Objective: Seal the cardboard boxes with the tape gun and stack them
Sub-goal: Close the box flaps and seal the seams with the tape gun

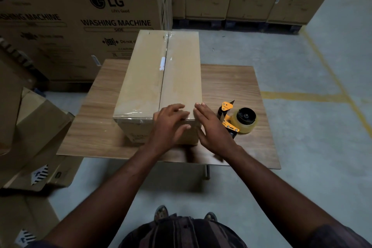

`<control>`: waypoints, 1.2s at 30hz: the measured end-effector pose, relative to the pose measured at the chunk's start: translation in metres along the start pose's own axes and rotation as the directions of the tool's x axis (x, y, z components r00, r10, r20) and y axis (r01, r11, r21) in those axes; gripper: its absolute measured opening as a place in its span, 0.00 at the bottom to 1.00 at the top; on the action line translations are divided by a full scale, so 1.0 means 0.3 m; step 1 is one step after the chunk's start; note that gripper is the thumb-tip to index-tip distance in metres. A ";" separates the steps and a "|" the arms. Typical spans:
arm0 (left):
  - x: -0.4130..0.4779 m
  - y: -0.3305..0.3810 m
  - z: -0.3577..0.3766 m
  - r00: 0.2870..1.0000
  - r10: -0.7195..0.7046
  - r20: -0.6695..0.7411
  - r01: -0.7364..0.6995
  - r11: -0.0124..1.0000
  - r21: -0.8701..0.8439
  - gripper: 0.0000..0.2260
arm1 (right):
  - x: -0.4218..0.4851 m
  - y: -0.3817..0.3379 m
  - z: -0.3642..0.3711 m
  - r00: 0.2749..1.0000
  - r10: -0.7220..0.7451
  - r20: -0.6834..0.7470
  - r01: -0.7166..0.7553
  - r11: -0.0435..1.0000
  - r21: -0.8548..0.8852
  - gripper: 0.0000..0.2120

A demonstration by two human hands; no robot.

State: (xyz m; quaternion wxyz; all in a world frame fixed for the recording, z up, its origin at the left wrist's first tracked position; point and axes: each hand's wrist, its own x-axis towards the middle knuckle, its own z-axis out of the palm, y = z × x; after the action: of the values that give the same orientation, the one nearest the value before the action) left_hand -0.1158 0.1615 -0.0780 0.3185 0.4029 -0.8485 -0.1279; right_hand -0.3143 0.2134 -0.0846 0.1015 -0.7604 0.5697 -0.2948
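Your left hand [171, 123] lies flat, fingers straight, on the near top edge of the box [145, 78], and your right hand [211, 129] presses straight-fingered against its near right corner; neither hand grips anything. The box sits lengthwise on the wooden table [231, 84] with clear tape [166, 46] along its top seam, and the yellow tape gun [237, 121] lies on the table just beside your right hand, apart from the box. Behind the table, the big carton [80, 26] reads "LG", "Life's Good", "WASHING MACHINE" and "SIDE".
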 end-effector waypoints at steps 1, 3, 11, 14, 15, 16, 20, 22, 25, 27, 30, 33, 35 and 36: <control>0.004 0.005 -0.018 0.999 -0.014 -0.047 0.014 1.000 0.007 0.14 | 0.006 -0.016 0.000 0.997 -0.012 -0.075 0.010 1.000 -0.021 0.23; 0.018 -0.001 -0.055 0.996 -0.023 -0.085 0.025 0.999 0.022 0.10 | 0.028 -0.050 0.011 0.982 -0.025 -0.185 0.015 0.998 -0.058 0.15; -0.019 -0.105 -0.078 0.993 -0.076 0.093 0.073 0.997 0.039 0.13 | 0.041 -0.075 0.045 0.981 0.001 -0.194 -0.028 0.990 -0.138 0.12; -0.023 -0.108 -0.079 0.988 -0.092 0.128 0.087 0.995 0.038 0.19 | 0.028 -0.131 0.056 0.982 0.111 -0.152 -0.143 0.965 -0.220 0.20; -0.022 -0.110 -0.084 0.988 -0.074 0.135 0.071 0.997 0.023 0.18 | 0.035 -0.153 0.060 0.980 0.146 -0.135 -0.176 0.952 -0.251 0.19; -0.019 -0.113 -0.091 0.990 -0.051 0.135 0.052 0.999 -0.003 0.16 | 0.051 -0.171 0.060 0.976 0.178 -0.123 -0.206 0.941 -0.270 0.17; -0.009 -0.140 -0.128 0.995 -0.079 0.053 0.080 0.997 -0.014 0.08 | 0.130 -0.201 0.070 0.959 0.248 -0.140 -0.278 0.922 -0.269 0.12; -0.012 -0.176 -0.154 0.993 -0.121 0.012 0.121 0.993 0.005 0.06 | 0.134 -0.198 0.081 0.963 0.236 -0.132 -0.264 0.926 -0.271 0.10; -0.031 -0.224 -0.185 0.995 -0.087 0.049 0.089 0.995 -0.038 0.09 | 0.108 -0.186 0.092 0.967 0.220 -0.130 -0.249 0.925 -0.286 0.12; -0.041 -0.241 -0.192 0.993 -0.060 0.098 0.063 0.998 -0.021 0.13 | 0.101 -0.194 0.099 0.960 0.243 -0.137 -0.274 0.909 -0.315 0.17; -0.043 -0.250 -0.203 0.988 -0.032 0.153 0.036 0.999 -0.021 0.17 | 0.144 -0.253 0.115 0.954 0.281 -0.107 -0.300 0.907 -0.296 0.15; -0.033 -0.253 -0.230 0.989 0.018 0.144 -0.007 0.997 -0.077 0.14 | 0.217 -0.312 0.143 0.970 0.238 -0.057 -0.244 0.958 -0.148 0.12; -0.037 -0.278 -0.257 0.993 0.001 0.115 0.005 0.999 -0.048 0.11 | 0.247 -0.323 0.169 0.969 0.243 -0.039 -0.246 0.962 -0.116 0.10; -0.044 -0.300 -0.273 0.994 -0.019 0.105 0.022 0.999 -0.028 0.11 | 0.250 -0.318 0.178 0.965 0.260 -0.044 -0.263 0.959 -0.102 0.10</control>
State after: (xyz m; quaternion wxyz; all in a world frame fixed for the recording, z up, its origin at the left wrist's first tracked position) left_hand -0.0026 0.1170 -0.0638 0.2783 0.3996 -0.8578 -0.1644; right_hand -0.1939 0.1659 -0.0558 0.0901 -0.6782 0.6816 -0.2594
